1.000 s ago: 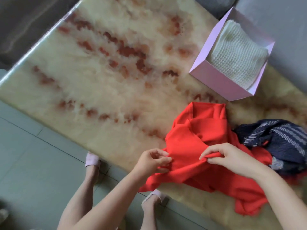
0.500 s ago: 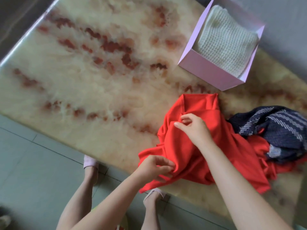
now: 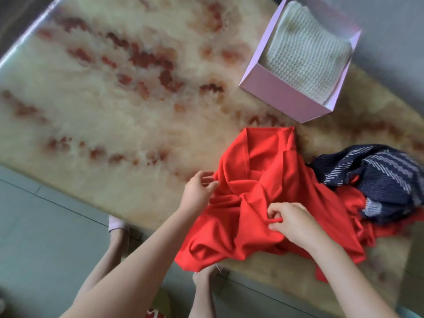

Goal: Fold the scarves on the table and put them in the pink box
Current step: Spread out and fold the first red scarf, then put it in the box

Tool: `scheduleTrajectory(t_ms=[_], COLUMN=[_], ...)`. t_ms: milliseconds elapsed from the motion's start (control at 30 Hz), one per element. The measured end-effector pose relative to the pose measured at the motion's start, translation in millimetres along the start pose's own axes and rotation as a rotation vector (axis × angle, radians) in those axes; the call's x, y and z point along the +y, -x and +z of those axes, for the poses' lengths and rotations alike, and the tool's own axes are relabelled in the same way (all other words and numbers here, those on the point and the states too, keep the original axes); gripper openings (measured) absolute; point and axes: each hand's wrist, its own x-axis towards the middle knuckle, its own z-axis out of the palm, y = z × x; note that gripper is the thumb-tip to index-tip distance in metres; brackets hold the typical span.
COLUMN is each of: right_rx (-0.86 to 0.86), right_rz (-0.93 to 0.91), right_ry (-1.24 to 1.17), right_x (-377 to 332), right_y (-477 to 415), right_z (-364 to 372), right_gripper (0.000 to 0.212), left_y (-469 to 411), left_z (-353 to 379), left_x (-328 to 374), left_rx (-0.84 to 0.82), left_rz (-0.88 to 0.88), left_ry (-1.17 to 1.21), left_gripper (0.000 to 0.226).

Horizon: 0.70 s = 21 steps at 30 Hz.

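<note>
Pinching a fold of the red fabric scarf (image 3: 263, 177) on the cream marbled worktop (image 3: 114, 115) is the right hand (image 3: 296, 222); the left hand (image 3: 198, 193), half-curled, meets its edge, grip unclear. A navy striped scarf (image 3: 378, 177) overlaps it near the pink cardboard box (image 3: 282, 95).

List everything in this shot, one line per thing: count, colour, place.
table: one, cream marble with red-brown veins, fills most of the view
pink box: one, pink, open, far right of the table
knitted scarf: one, white, folded inside the pink box
red scarf: one, red, crumpled at the table's near edge, partly hanging over it
striped scarf: one, navy with white stripes, bunched right of the red scarf, overlapping it
floor: grey-green tiles, beyond the table's near edge
shoe: one plainly seen, pale pink, on the floor
left hand: one, at the red scarf's left edge, grip unclear
right hand: one, fingers pinching a fold in the red scarf's middle
</note>
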Motion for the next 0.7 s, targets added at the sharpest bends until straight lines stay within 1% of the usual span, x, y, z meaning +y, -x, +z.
scheduleTrajectory(t_ms=[33, 133, 200, 233, 267, 300, 333, 367, 400, 433, 467, 500, 533, 567, 633, 700], right_rx=[-0.007, -0.033, -0.047, -0.016, 0.057, 0.177, 0.315, 0.436, 0.505, 0.492, 0.415, 0.326, 0.254, 0.199, 0.155, 0.171], right_rz=[0.024, 0.099, 0.142, 0.154, 0.165, 0.144, 0.091, 0.029, -0.023, -0.036, -0.026, -0.014, -0.013, -0.021, -0.074, -0.220], right_ry=[0.026, 0.200, 0.290, 0.284, 0.218, 0.098, -0.034, -0.141, -0.267, -0.426, -0.597, -0.745, -0.841, -0.880, -0.902, -0.882], right_x=[8, 19, 23, 25, 25, 22, 16, 5, -9, -26, -42, -58, -71, -82, -97, -110], right_y=[4, 11, 12, 10, 6, 1, -5, -12, -20, -28, -36, -45, -53, -58, -67, -66], right_z=[0, -2, -2, -1, 0, 1, 1, -1, -5, -13, -21, -28, -35, -41, -47, -50], right_gripper=[0.028, 0.019, 0.019, 0.022, 0.027, 0.031, 0.032, 0.029, 0.029, 0.031, 0.034, 0.036, 0.033, 0.029, 0.020, 0.009], left_y=[-3, -10, -12, -12, -10, -7, -2, 6, 15, 24, 33, 42, 49, 55, 61, 61], left_z=[9, 31, 38, 38, 37, 34, 29, 23, 18, 13, 9, 7, 5, 2, -3, -14], left_x=[2, 5, 8, 12, 17, 22, 28, 34, 39, 43, 45, 46, 46, 46, 44, 42], left_rx=[-0.002, 0.065, 0.098, 0.100, 0.103, 0.107, 0.094, 0.055, -0.006, -0.071, -0.127, -0.169, -0.200, -0.222, -0.250, -0.295], left_rz=[-0.001, -0.010, -0.019, -0.013, 0.006, 0.036, 0.058, 0.062, 0.055, 0.045, 0.042, 0.046, 0.056, 0.072, 0.068, -0.013], left_ry=[-0.027, -0.129, -0.173, -0.169, -0.148, -0.088, 0.028, 0.183, 0.336, 0.432, 0.463, 0.449, 0.428, 0.404, 0.378, 0.425], left_gripper=[0.034, 0.037, 0.032, 0.028, 0.023, 0.016, 0.012, 0.015, 0.017, 0.018, 0.018, 0.017, 0.018, 0.020, 0.021, 0.017])
